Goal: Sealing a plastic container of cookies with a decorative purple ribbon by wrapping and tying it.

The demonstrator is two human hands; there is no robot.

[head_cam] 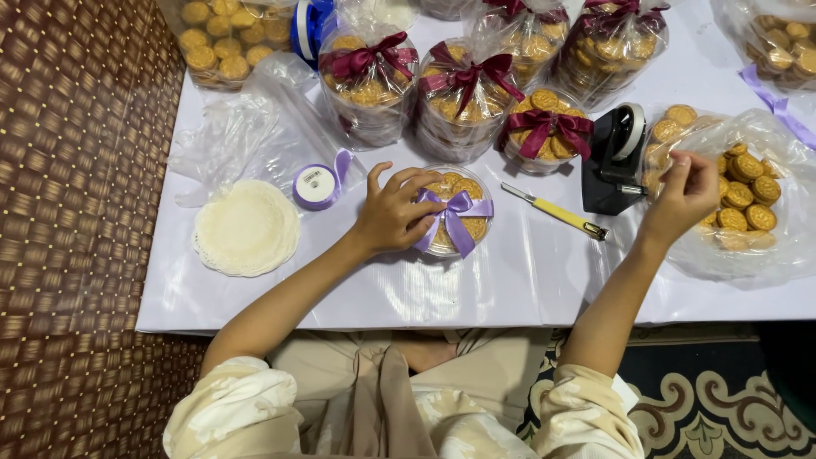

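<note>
Cookie tub with purple bow: left hand on it; right hand near tape dispenser.

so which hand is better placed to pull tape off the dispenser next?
Right, probably. The right hand hovers just beside the black tape dispenser, fingers pinched. The left hand rests on the cookie tub at its purple bow.
</note>
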